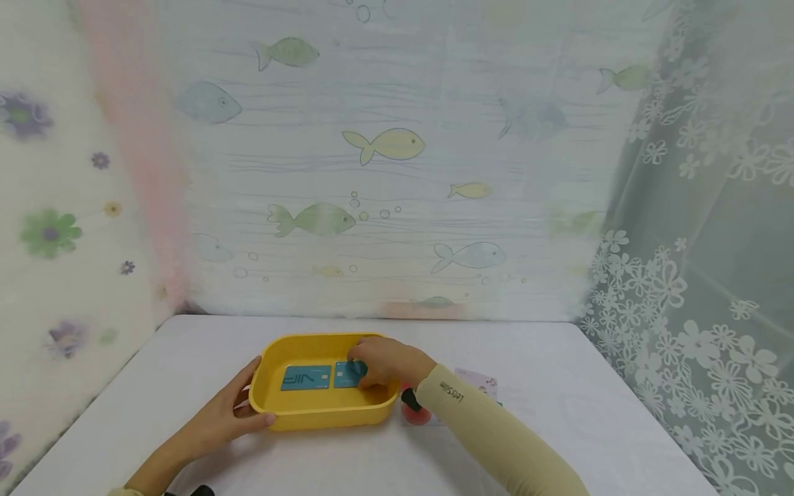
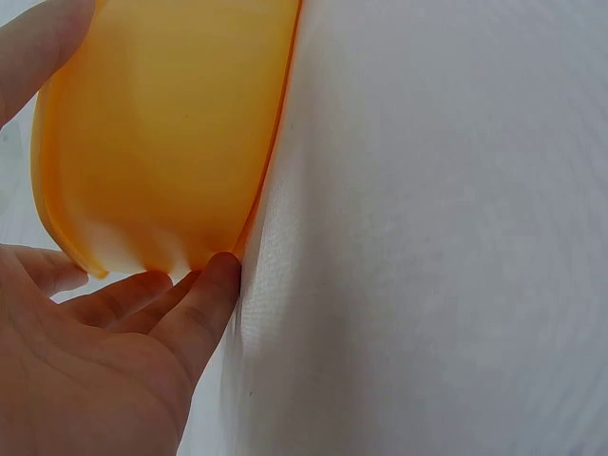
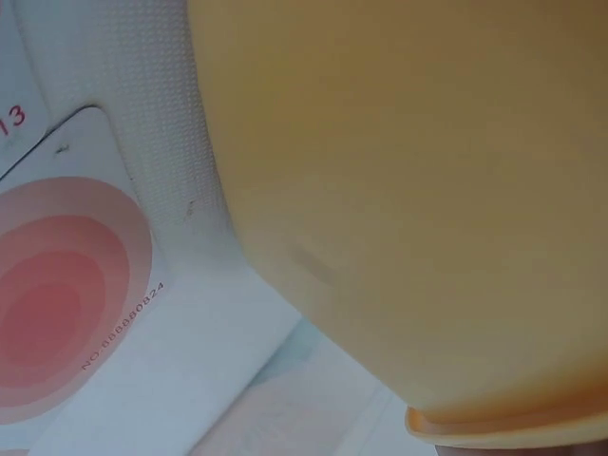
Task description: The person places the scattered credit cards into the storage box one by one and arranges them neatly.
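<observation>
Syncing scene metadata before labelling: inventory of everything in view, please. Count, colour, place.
Tray: 1, yellow, on the table
Blue cards: 2, blue, side by side inside the tray
Other cards: at least 2, pale with pink or lilac print, right of the tray; partly hidden, exact count unclear
Table: 1, white surface, under the tray
Fish-print backdrop: 1, whitish with pale green, yellow and blue fish, behind the table
Flower-print side panels: 2, whitish at left, grey with white flowers at right
Wrist gear: 2 pieces, black, one at each wrist
Sleeves: 2, beige, one per arm
Left hand: 1, bare, gripping the tray's left end
Right hand: 1, bare, over the right-hand blue card
</observation>
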`<state>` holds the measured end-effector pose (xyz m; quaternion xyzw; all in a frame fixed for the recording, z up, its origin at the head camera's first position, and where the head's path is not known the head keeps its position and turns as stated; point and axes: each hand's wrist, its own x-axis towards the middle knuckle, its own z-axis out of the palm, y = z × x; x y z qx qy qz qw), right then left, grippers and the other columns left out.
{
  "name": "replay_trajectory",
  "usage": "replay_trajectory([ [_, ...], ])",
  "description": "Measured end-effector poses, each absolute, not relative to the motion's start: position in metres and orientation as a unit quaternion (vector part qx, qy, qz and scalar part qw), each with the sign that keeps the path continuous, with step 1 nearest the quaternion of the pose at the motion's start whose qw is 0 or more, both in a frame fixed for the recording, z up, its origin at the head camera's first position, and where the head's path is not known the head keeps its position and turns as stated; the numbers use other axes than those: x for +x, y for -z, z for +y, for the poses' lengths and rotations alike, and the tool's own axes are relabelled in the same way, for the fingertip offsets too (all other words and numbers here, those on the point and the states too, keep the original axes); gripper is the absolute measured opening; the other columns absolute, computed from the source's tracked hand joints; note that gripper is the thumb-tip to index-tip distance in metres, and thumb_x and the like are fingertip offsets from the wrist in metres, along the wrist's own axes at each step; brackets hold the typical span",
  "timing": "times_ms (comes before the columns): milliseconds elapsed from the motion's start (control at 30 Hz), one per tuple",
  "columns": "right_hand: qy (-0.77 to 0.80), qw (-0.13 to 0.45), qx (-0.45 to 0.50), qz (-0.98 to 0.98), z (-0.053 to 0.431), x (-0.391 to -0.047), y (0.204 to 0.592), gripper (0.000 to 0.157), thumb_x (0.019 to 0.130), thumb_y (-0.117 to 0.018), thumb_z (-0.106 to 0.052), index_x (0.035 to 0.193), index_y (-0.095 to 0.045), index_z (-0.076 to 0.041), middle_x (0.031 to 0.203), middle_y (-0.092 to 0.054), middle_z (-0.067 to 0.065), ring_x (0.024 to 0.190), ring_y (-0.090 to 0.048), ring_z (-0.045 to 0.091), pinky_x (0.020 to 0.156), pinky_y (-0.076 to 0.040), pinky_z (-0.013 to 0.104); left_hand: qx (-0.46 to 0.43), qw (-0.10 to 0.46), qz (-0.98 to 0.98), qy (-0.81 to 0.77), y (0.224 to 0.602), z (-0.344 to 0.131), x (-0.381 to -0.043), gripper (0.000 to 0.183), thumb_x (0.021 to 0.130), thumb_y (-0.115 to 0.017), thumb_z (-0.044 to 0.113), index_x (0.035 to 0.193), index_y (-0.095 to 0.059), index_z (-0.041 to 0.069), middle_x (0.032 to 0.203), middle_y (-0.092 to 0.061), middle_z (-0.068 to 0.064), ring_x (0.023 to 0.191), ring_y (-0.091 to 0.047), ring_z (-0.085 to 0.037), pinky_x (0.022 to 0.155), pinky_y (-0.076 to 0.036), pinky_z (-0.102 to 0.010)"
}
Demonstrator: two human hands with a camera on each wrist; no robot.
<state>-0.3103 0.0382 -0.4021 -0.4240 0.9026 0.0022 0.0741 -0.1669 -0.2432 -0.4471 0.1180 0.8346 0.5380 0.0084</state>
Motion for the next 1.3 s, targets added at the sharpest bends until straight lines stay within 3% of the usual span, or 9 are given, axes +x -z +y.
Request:
replay_trajectory([
  [467, 0.015, 0.09, -0.423, 0.901, 0.043, -0.308, 0.402, 0.052, 0.084, -0.073, -0.036, 0.13, -0.058, -0.018, 0.122, -0.058, -0.008, 0.109, -0.051, 0.008, 0.102, -0.039, 0.026, 0.123, 0.003, 0.831, -0.542, 0.448, -0.241, -0.163, 0.101, 0.083, -0.076, 0.02, 0.154, -0.006, 0.011, 0.152, -0.02, -0.025, 0.127, -0.043, -0.041, 0.088, -0.05, -0.021],
  [767, 0.08, 0.094, -0.435, 0.892, 0.053, -0.304, 0.393, 0.052, 0.087, -0.071, -0.035, 0.132, -0.056, -0.014, 0.121, -0.06, -0.002, 0.106, -0.052, 0.01, 0.099, -0.042, 0.027, 0.124, 0.001, 0.833, -0.538, 0.447, -0.241, -0.163, 0.1, 0.083, -0.075, 0.02, 0.154, -0.006, 0.011, 0.15, -0.025, -0.024, 0.126, -0.044, -0.04, 0.088, -0.05, -0.021],
  [1133, 0.123, 0.043, -0.451, 0.883, 0.074, -0.298, 0.392, 0.049, 0.089, -0.067, -0.038, 0.131, -0.058, -0.014, 0.129, -0.056, -0.004, 0.117, -0.05, 0.012, 0.104, -0.039, 0.03, 0.116, 0.009, 0.831, -0.544, 0.447, -0.241, -0.162, 0.101, 0.082, -0.076, 0.02, 0.155, -0.005, 0.012, 0.152, -0.022, -0.023, 0.127, -0.043, -0.04, 0.088, -0.049, -0.02],
  [1300, 0.14, 0.027, -0.428, 0.893, 0.084, -0.298, 0.392, 0.049, 0.089, -0.066, -0.041, 0.13, -0.059, -0.016, 0.125, -0.058, -0.002, 0.112, -0.051, 0.016, 0.102, -0.042, 0.032, 0.123, 0.007, 0.831, -0.542, 0.447, -0.241, -0.163, 0.101, 0.083, -0.075, 0.02, 0.154, -0.004, 0.011, 0.151, -0.021, -0.025, 0.127, -0.042, -0.042, 0.088, -0.05, -0.021],
])
